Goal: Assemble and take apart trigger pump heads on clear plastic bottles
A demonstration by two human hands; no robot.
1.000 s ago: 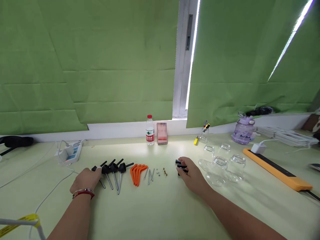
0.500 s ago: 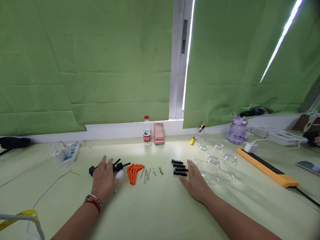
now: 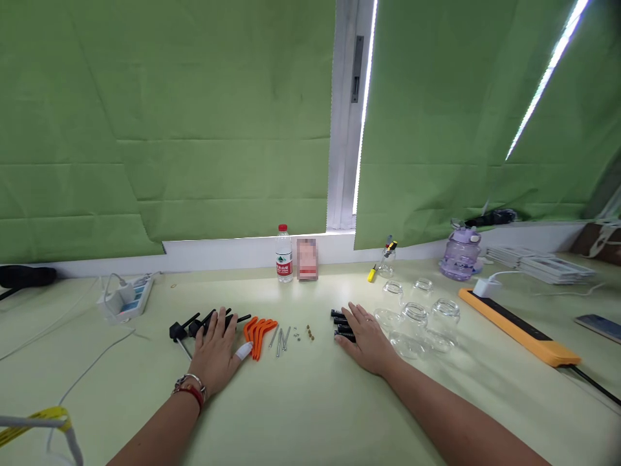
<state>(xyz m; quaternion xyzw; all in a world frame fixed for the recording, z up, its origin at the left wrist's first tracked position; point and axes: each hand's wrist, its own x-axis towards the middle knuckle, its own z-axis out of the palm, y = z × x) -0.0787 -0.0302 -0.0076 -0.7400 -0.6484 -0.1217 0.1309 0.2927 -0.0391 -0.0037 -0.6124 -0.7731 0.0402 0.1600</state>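
My left hand (image 3: 218, 353) lies spread over the near part of several black tools (image 3: 178, 332) with thin rods, its white-wrapped thumb beside several orange angled pieces (image 3: 257, 336). Right of these are several silver screws (image 3: 279, 342), some tiny metal bits (image 3: 297, 334) and small brass-coloured pieces (image 3: 310, 333). Fingers apart, my right hand (image 3: 366, 340) rests partly over a row of black cylindrical pieces (image 3: 344, 329), covering their right ends. Neither hand is closed round anything.
Clear glass jars (image 3: 414, 323) stand right of my right hand. Farther right are an orange power strip (image 3: 519, 327), a purple bottle (image 3: 460, 252) and a phone (image 3: 599, 325). A water bottle (image 3: 284, 255) stands at the back; a white power strip (image 3: 130, 298) lies left.
My left hand has moved right and slightly nearer, uncovering black tools at the left. My right hand has shifted left, over the black cylindrical pieces. A person's hand at the right edge has left view.
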